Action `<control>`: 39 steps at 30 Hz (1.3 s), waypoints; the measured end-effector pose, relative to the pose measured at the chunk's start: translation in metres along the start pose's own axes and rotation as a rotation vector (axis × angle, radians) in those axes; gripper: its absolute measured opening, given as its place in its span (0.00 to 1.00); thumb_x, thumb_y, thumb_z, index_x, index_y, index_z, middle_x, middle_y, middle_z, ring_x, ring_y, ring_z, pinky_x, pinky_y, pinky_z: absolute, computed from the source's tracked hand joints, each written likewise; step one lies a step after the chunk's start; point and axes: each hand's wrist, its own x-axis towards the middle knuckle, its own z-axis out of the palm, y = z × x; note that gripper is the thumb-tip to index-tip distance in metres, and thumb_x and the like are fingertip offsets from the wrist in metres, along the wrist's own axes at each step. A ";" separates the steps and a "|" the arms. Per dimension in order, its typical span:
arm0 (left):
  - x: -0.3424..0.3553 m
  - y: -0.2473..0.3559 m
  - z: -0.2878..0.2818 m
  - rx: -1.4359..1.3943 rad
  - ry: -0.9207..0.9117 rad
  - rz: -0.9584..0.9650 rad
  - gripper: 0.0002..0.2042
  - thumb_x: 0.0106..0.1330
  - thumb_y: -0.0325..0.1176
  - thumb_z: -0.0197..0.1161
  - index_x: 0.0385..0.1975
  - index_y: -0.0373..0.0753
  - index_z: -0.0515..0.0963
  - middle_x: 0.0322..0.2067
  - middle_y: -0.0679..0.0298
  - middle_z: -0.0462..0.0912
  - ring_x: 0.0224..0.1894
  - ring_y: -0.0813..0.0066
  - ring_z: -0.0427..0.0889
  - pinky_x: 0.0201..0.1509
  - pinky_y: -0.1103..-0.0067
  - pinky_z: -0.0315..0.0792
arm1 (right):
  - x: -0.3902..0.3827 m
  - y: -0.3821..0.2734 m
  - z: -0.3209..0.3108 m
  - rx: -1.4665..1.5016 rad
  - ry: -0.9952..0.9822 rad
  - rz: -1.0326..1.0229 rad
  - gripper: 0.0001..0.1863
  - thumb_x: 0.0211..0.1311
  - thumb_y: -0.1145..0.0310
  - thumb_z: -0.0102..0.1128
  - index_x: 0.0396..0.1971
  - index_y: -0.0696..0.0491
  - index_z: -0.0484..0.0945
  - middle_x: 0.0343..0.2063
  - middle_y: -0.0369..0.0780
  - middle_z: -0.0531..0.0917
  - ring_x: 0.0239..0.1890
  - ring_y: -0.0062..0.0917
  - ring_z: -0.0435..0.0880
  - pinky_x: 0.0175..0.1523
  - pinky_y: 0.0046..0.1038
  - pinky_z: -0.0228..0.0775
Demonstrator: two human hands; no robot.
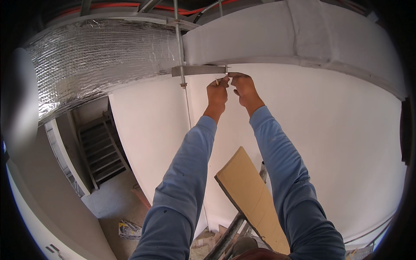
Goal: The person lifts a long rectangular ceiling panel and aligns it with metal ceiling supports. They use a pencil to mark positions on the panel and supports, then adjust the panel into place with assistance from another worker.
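Note:
My left hand (216,94) is raised, fingers closed on a small, pale, thin item that is too small to name. My right hand (243,89) is just beside it, index finger and thumb at a small metal fitting (226,69) on the end of a grey steel bracket (198,70). The bracket crosses a vertical threaded rod (178,43). Above my hands runs a grey wrapped duct (247,41), and to its left a foil-covered duct (99,56). Both sleeves are blue; what exactly the fingertips grip is partly hidden.
A white wall (329,143) stands in front. A tan board (242,190) leans on dark tubing (227,236) below me. At lower left are metal stairs (102,151), a concrete floor (110,199) and a printed bag (129,229). Red conduit (182,11) runs overhead.

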 end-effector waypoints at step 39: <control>-0.009 0.018 -0.004 -0.006 -0.030 -0.159 0.09 0.70 0.32 0.62 0.43 0.34 0.80 0.34 0.65 0.78 0.16 0.88 0.59 0.15 0.84 0.52 | -0.002 0.005 -0.004 -0.064 0.051 0.000 0.18 0.58 0.76 0.47 0.41 0.55 0.86 0.35 0.40 0.82 0.38 0.28 0.74 0.50 0.36 0.67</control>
